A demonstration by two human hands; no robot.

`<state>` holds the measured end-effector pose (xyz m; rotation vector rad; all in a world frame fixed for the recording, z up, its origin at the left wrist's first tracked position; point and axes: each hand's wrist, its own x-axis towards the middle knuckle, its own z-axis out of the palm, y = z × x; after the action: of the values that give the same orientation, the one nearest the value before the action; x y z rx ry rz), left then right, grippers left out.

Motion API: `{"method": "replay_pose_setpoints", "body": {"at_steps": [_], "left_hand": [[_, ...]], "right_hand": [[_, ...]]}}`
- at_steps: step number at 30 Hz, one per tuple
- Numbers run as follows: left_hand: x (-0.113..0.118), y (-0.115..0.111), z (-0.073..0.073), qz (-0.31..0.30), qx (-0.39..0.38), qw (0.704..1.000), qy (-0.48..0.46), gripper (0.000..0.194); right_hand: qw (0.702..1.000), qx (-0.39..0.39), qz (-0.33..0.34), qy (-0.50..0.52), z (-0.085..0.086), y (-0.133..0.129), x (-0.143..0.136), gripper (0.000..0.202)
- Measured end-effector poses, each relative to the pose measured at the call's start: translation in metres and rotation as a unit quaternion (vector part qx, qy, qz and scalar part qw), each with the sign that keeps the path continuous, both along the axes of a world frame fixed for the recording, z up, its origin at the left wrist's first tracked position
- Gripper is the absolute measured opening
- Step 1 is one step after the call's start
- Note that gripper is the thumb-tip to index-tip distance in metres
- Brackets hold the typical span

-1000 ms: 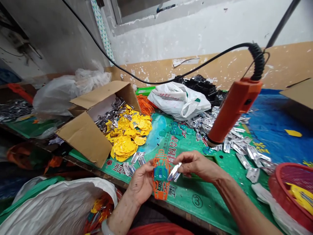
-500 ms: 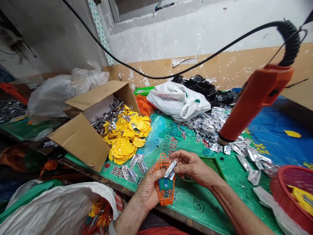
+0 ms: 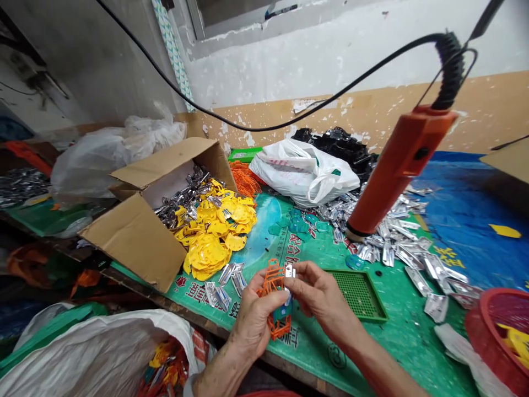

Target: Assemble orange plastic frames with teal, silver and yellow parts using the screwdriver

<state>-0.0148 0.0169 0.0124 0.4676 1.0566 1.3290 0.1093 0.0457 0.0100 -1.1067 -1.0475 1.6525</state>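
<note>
Swung more in line with the orange frame (image 3: 273, 285) since the earlier view, the silvery piece (image 3: 290, 271) lies at its right side, pinched near the far end by the right hand (image 3: 320, 295), while the left hand (image 3: 253, 320) grips the frame, thumb across.

Carton (image 3: 136, 237): table (image 3: 322, 342), left side; flat-part pile (image 3: 210, 251) at its mouth.
Carrier bag (image 3: 303, 173): behind, mid-table.
Foil pieces (image 3: 388, 253): right of bag, running forward.
Power driver (image 3: 397, 176): above foil pieces.
Mesh tray (image 3: 357, 295): before foil pieces.
Basket (image 3: 487, 336): far right.
Sack (image 3: 103, 353): before carton, parts (image 3: 167, 366) inside.
</note>
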Motion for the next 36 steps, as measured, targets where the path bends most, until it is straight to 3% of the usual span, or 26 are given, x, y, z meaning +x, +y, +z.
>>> {"method": "replay_pose_setpoints", "body": {"at_steps": [6, 10, 16, 24, 29, 33, 36], "left_hand": [[0.003, 0.005, -0.001, 0.015, -0.012, 1.000, -0.006, 0.047], [0.002, 0.009, -0.006, 0.042, -0.009, 0.996, -0.077, 0.041], [-0.008, 0.015, -0.003, 0.037, -0.059, 0.982, -0.175, 0.030], [-0.017, 0.007, -0.008, 0.016, 0.008, 0.986, -0.166, 0.035], [-0.018, 0.009, -0.015, -0.022, 0.046, 0.995, -0.091, 0.039], [-0.023, 0.009, -0.014, 0.065, 0.082, 0.992, 0.068, 0.056], [-0.030, 0.001, -0.002, 0.104, 0.126, 0.961, 0.224, 0.055]], "right_hand": [[0.999, 0.010, -0.041, 0.022, -0.005, -0.006, -0.010, 0.058], [0.997, -0.027, -0.039, 0.064, -0.005, 0.001, 0.002, 0.056], [0.989, -0.084, 0.020, 0.119, -0.003, 0.011, 0.016, 0.039], [0.979, -0.097, 0.104, 0.144, -0.005, 0.003, 0.006, 0.044], [0.989, -0.035, 0.109, 0.095, -0.004, 0.002, 0.008, 0.042], [0.997, 0.056, 0.052, 0.015, 0.004, 0.005, 0.021, 0.034], [0.983, 0.153, 0.046, -0.088, 0.009, 0.005, 0.029, 0.024]]}}
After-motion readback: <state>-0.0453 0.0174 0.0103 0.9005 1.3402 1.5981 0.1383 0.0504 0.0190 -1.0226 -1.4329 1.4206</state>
